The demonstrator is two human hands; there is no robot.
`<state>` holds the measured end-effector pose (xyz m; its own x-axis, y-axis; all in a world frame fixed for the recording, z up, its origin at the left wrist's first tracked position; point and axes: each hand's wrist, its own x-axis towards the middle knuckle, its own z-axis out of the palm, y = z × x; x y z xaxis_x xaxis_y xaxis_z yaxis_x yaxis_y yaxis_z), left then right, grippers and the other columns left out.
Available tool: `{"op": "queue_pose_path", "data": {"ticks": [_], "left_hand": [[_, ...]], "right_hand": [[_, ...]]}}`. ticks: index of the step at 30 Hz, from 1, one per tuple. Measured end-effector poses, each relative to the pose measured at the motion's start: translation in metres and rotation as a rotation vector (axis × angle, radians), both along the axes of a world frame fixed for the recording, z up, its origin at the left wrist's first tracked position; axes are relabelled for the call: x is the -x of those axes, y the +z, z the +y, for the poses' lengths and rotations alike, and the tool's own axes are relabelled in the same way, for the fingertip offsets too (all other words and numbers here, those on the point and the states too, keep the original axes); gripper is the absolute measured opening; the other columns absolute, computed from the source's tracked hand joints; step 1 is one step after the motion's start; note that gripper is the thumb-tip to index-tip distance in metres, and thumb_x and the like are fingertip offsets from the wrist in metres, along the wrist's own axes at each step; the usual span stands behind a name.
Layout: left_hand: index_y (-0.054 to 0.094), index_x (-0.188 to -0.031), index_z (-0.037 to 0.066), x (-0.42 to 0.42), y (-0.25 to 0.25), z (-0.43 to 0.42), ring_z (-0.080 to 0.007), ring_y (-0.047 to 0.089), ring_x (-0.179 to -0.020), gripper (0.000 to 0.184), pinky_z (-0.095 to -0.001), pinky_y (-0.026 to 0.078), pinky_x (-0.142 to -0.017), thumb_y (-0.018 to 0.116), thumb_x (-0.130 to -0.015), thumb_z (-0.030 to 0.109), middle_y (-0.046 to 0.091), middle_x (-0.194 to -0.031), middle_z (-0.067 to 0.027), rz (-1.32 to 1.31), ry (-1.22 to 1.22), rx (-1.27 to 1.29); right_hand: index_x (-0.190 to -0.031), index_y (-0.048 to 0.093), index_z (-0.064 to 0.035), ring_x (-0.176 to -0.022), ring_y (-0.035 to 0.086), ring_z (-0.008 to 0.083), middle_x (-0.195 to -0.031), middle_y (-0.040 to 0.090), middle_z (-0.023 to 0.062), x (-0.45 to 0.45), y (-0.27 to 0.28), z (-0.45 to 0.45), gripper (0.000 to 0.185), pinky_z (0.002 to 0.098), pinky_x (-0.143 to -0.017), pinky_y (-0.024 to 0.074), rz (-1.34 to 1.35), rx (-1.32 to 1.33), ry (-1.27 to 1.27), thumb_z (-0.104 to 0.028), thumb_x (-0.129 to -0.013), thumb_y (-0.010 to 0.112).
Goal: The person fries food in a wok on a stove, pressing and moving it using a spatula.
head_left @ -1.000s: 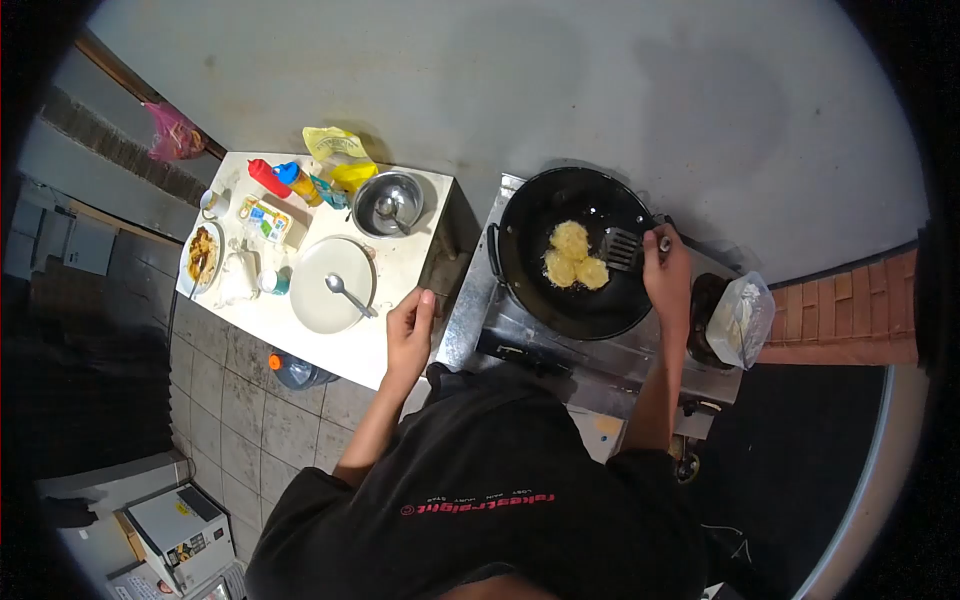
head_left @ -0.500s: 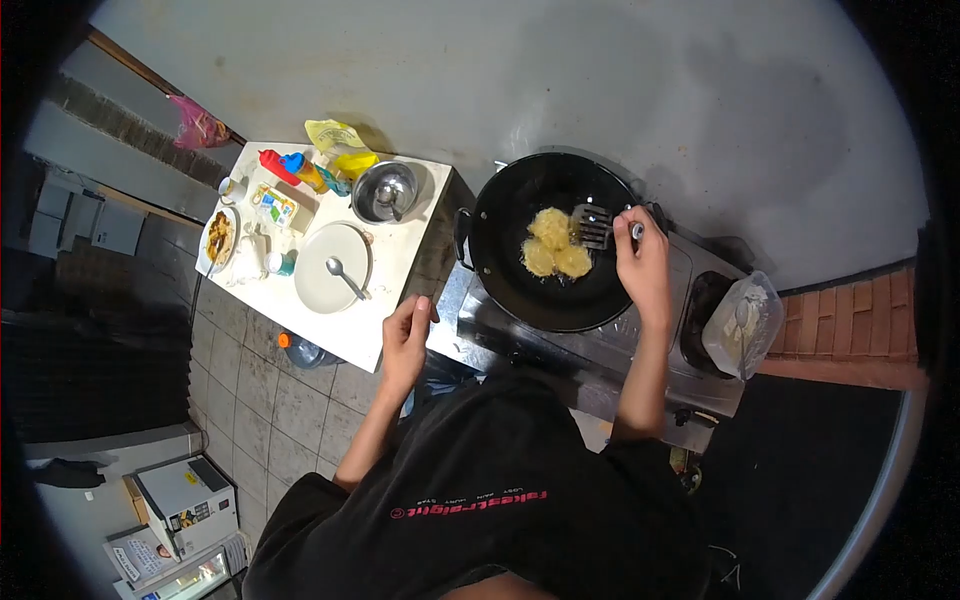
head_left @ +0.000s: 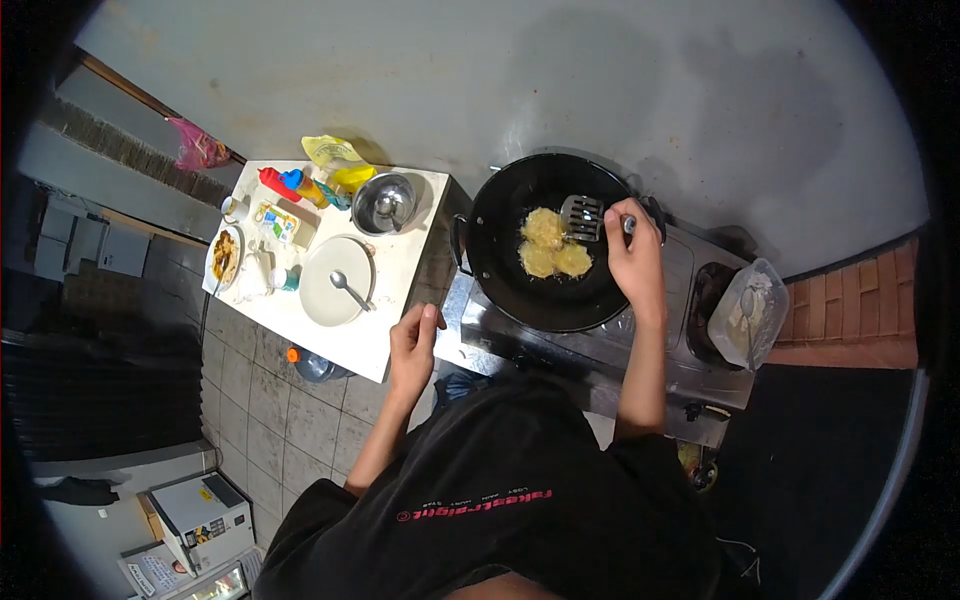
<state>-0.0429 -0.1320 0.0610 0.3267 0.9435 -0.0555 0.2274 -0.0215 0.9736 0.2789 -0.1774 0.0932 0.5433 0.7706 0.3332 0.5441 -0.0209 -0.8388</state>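
Observation:
My right hand is closed round the handle of a slotted spatula. The spatula's head lies over the black wok, against the upper right of three pale yellow fritters that touch one another in the oil. My left hand is held in the air between the white table and the stove, fingers curled in and thumb up; whether anything is inside it is hidden. The wok stands on a steel stove.
On the white table are a plate with a spoon, a steel bowl, bottles, packets and a plate of food. A plastic tub of white contents sits right of the wok. A water jug stands below the table.
The spatula has moved left, from beside the fritters to the upper right one's edge. My left hand keeps its curled shape. The camera view has shifted slightly.

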Motion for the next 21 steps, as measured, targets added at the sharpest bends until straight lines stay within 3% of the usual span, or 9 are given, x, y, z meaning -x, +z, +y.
{"op": "queue_pose_path", "data": {"ticks": [7, 15, 21], "left_hand": [[0.058, -0.078, 0.0, -0.001, -0.01, 0.0, -0.0046, 0.035, -0.064, 0.041, -0.0258, 0.028, -0.058, 0.051, -0.109, 0.027, 0.044, -0.068, 0.0036, -0.014, 0.034, 0.0], [0.059, -0.078, 0.002, -0.007, -0.016, -0.001, -0.0039, 0.034, -0.061, 0.041, -0.0261, 0.026, -0.055, 0.051, -0.109, 0.029, 0.043, -0.065, 0.0049, -0.013, 0.031, 0.027], [0.059, -0.078, 0.002, -0.016, -0.015, 0.012, -0.0026, 0.032, -0.06, 0.042, -0.0259, 0.024, -0.054, 0.051, -0.109, 0.03, 0.04, -0.062, 0.0059, -0.011, -0.01, 0.01]], "right_hand": [[-0.091, 0.053, 0.0034, -0.076, 0.055, 0.0356, -0.081, 0.054, 0.0188, -0.001, -0.005, 0.003, 0.017, 0.0407, -0.072, 0.0454, -0.147, -0.012, -0.037, -0.01, -0.098, 0.06], [-0.09, 0.053, 0.0025, -0.065, 0.048, 0.0235, -0.079, 0.053, 0.0143, 0.001, 0.0, 0.004, 0.019, 0.0357, -0.063, 0.0433, -0.001, -0.054, -0.049, -0.011, -0.1, 0.06], [-0.09, 0.054, 0.0027, -0.07, 0.053, 0.0329, -0.083, 0.056, 0.0166, 0.002, -0.005, 0.003, 0.017, 0.0385, -0.065, 0.0445, -0.104, 0.008, -0.074, -0.01, -0.099, 0.06]]}}
